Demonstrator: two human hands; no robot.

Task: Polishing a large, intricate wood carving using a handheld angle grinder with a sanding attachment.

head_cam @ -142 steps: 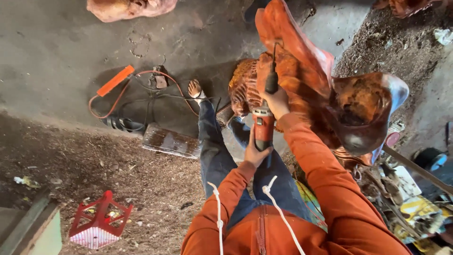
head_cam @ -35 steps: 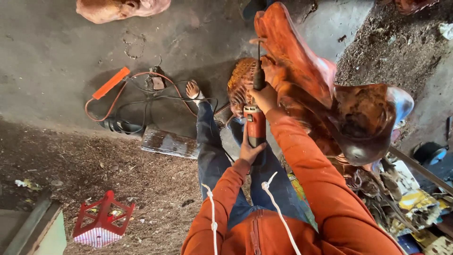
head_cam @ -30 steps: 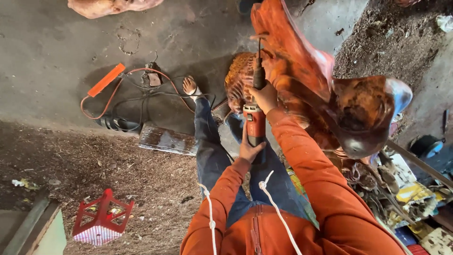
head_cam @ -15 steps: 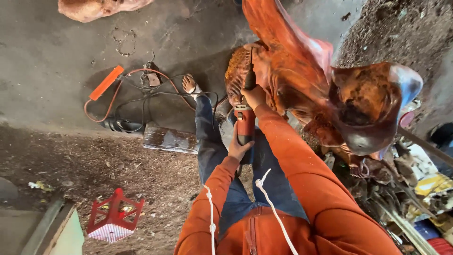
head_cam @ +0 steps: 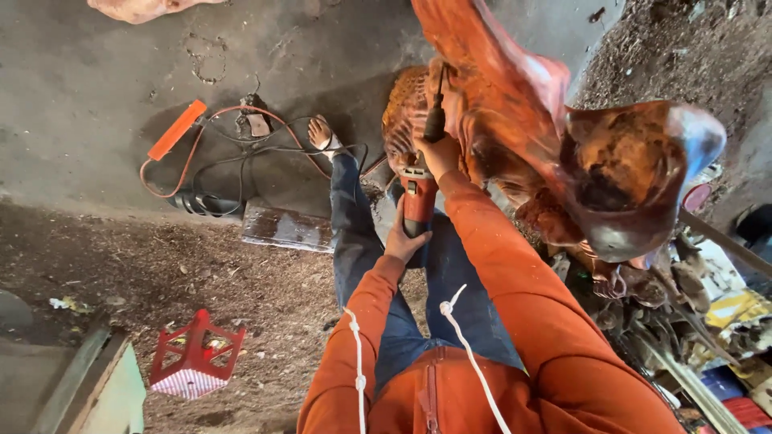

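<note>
A large reddish-brown carved wooden sculpture (head_cam: 563, 153) stands in front of me, with a finely textured rounded part (head_cam: 402, 112) at its left side. I hold a red power tool (head_cam: 418, 201) against that textured part. My left hand (head_cam: 404, 237) grips the rear of the tool's red body. My right hand (head_cam: 438, 153) is closed around its black front grip (head_cam: 435, 124) close to the wood. Both arms wear orange sleeves. My legs in blue jeans (head_cam: 354, 233) stretch out below the tool, one bare foot (head_cam: 322, 133) resting on the ground.
An orange-handled tool (head_cam: 177, 128) with a looped orange and black cable (head_cam: 209, 177) lies on the concrete floor to the left. A small red stool (head_cam: 193, 358) lies on wood shavings at lower left. A board (head_cam: 285, 229) lies by my leg. Cluttered tools and scraps (head_cam: 708, 321) fill the right.
My head has shifted, so the sculpture now sits larger and higher in view. Both hands keep hold of the tool against the textured carving.
</note>
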